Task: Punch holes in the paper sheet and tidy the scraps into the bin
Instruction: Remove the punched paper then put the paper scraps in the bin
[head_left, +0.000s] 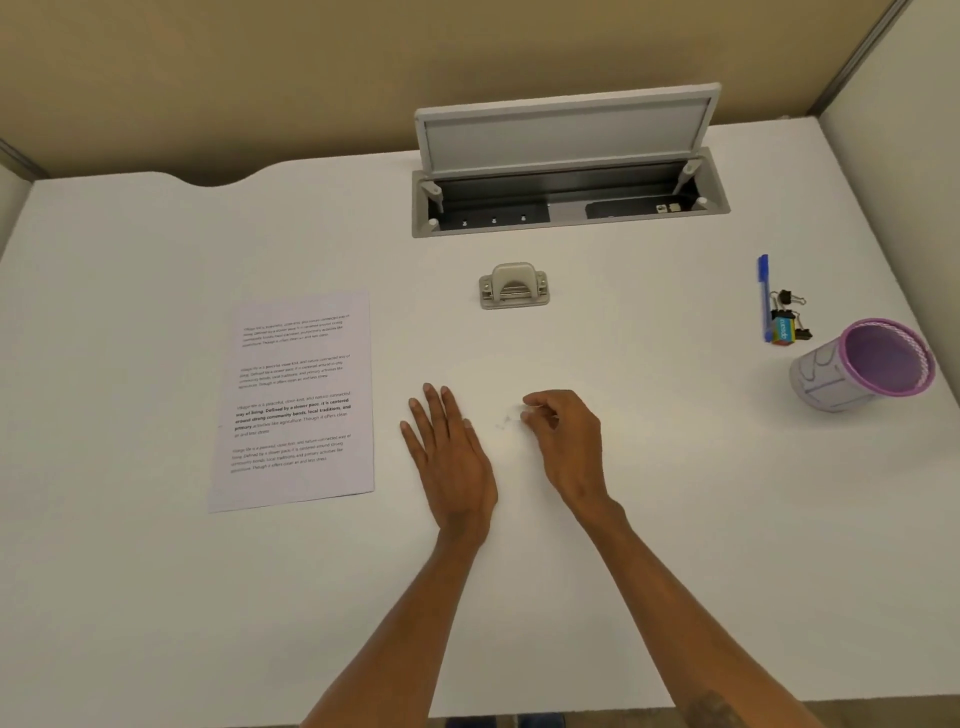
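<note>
The printed paper sheet (296, 400) lay flat on the white bench (156, 597), left of both hands, its long axis running near to far. The hole punch (514, 287) sat farther back, near the middle of the bench and apart from the sheet. Between the two hands a faint scatter of tiny paper scraps (505, 423) showed on the bench top, hard to make out against the white.

The left hand (449, 457) rested palm down with its fingers stretched out flat and released, its thumb edge turned toward the scraps like a stop. The right hand (563, 441) was curled, its fingers (532, 413) pinched together just beside the scraps; whether a scrap was actually caught between them I cannot tell, as the bits are too small and pale.

The scraps lay immediately left of the right fingers and just right of the left thumb, so the right hand was nearer and better placed to gather them. The purple mesh bin (878, 364) stood well away at the far right edge, tipped so its mouth faced up and toward the viewer, on the right hand's side. By my judgement the punching looked done and the tidying was under way, with the carry to the bin falling naturally to the right hand
</note>
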